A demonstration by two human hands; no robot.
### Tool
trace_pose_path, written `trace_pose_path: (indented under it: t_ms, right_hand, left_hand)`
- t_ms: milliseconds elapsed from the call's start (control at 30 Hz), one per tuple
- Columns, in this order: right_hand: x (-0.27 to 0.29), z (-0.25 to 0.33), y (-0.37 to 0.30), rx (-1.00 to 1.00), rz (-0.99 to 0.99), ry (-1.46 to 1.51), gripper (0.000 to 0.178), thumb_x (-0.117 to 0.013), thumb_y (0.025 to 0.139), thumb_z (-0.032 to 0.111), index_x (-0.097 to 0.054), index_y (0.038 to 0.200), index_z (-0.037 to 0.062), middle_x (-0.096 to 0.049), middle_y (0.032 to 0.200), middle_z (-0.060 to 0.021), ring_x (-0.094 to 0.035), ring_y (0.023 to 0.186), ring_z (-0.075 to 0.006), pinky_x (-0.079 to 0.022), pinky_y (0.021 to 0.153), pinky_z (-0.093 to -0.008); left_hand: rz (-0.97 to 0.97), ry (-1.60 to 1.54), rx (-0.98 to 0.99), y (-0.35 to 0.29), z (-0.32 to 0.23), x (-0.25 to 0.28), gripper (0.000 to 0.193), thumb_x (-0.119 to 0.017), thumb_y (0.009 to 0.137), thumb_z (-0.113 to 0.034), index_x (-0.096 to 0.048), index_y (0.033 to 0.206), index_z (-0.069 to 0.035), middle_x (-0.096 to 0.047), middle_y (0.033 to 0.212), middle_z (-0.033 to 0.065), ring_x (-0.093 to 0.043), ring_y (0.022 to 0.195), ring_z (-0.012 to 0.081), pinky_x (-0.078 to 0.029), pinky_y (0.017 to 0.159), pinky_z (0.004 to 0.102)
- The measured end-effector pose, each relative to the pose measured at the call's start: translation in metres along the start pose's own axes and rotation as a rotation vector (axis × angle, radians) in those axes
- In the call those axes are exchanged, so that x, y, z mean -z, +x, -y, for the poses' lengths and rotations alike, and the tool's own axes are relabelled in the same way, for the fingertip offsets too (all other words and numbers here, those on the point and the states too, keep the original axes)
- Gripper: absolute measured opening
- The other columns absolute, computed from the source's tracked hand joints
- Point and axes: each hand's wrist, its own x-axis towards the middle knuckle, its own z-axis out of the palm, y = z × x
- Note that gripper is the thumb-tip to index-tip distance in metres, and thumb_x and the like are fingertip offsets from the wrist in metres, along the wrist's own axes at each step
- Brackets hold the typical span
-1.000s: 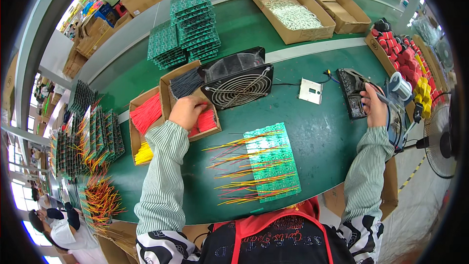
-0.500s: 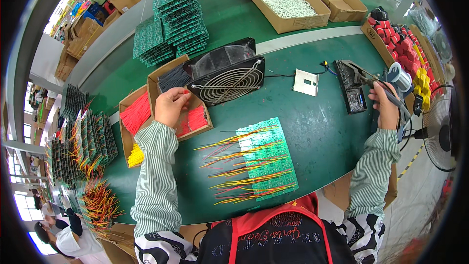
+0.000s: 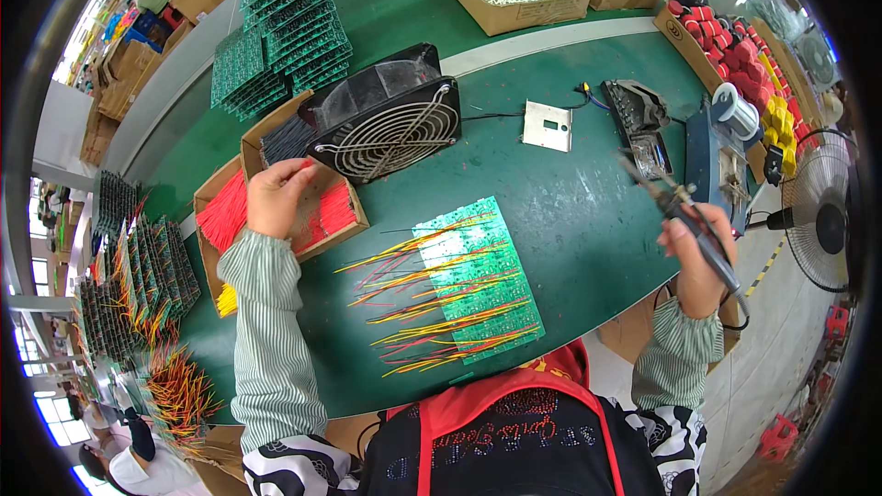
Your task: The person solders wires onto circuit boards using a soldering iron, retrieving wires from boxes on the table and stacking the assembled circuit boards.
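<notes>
My left hand [image 3: 276,200] is raised over a cardboard box of cut wires [image 3: 360,220], thumb and fingertips pinched together. A speck of red shows at the fingertips, but what they hold is too small to make out. Inside that box lie short red wires [image 3: 335,209]. My right hand [image 3: 696,253] grips a soldering iron [image 3: 669,204], its tip pointing up and left towards the black iron stand [image 3: 634,110]. Between my arms a green circuit board panel [image 3: 501,289] lies flat on the bench, with rows of yellow, red and dark wires [image 3: 413,312] extending from it to the left.
Behind the box stands a black fan [image 3: 390,133]. A metal plate [image 3: 548,127] lies right of it. A solder spool [image 3: 737,108] sits by a blue unit [image 3: 703,161] at right. Stacked circuit boards [image 3: 299,37] rise at back left; wired boards [image 3: 156,266] stand at far left.
My right hand has drawn the soldering iron away from its stand, nearer to me. My left hand stays pinched over the wire box. The whole view has shifted slightly.
</notes>
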Motion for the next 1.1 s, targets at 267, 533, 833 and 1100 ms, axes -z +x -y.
trace_pose_path:
  t_ms: [267, 533, 833, 1100]
  right_hand:
    - [-0.042, 0.006, -0.028, 0.222, 0.330, -0.048, 0.023, -0.075, 0.074, 0.004, -0.063, 0.093, -0.0003, -0.065, 0.077, -0.0050, -0.060, 0.066, -0.0075, -0.047, 0.059, -0.0217]
    - [-0.079, 0.023, -0.029, 0.101, 0.487, 0.061, 0.020, -0.074, 0.074, 0.010, -0.063, 0.089, 0.0007, -0.065, 0.073, -0.0044, -0.060, 0.065, -0.0075, -0.047, 0.059, -0.0226]
    - [-0.101, 0.013, -0.023, -0.002, 0.595, 0.031, 0.020, -0.073, 0.073, 0.013, -0.063, 0.085, 0.0017, -0.065, 0.070, -0.0051, -0.061, 0.063, -0.0085, -0.048, 0.057, -0.0239]
    - [-0.115, 0.011, -0.021, -0.053, 0.634, 0.026, 0.021, -0.074, 0.071, 0.014, -0.063, 0.084, 0.0011, -0.065, 0.071, -0.0070, -0.061, 0.063, -0.0103, -0.048, 0.058, -0.0249]
  left_hand:
    - [0.215, 0.247, -0.343, -0.087, -0.095, -0.024, 0.013, -0.065, 0.081, -0.010, -0.068, 0.089, 0.000, -0.065, 0.079, 0.0146, -0.063, 0.072, 0.0284, -0.050, 0.066, 0.0327]
    - [0.349, 0.231, -0.302, -0.097, -0.099, -0.065, 0.013, -0.066, 0.079, -0.013, -0.066, 0.085, -0.002, -0.064, 0.078, 0.0132, -0.061, 0.070, 0.0300, -0.048, 0.063, 0.0370]
    - [0.457, 0.205, -0.157, -0.087, -0.080, -0.072, 0.013, -0.065, 0.080, -0.014, -0.066, 0.084, -0.001, -0.062, 0.077, 0.0128, -0.059, 0.069, 0.0281, -0.047, 0.063, 0.0367]
    - [0.551, 0.197, -0.110, -0.080, -0.081, -0.068, 0.014, -0.066, 0.080, -0.015, -0.065, 0.084, -0.002, -0.061, 0.078, 0.0122, -0.060, 0.068, 0.0265, -0.047, 0.063, 0.0350]
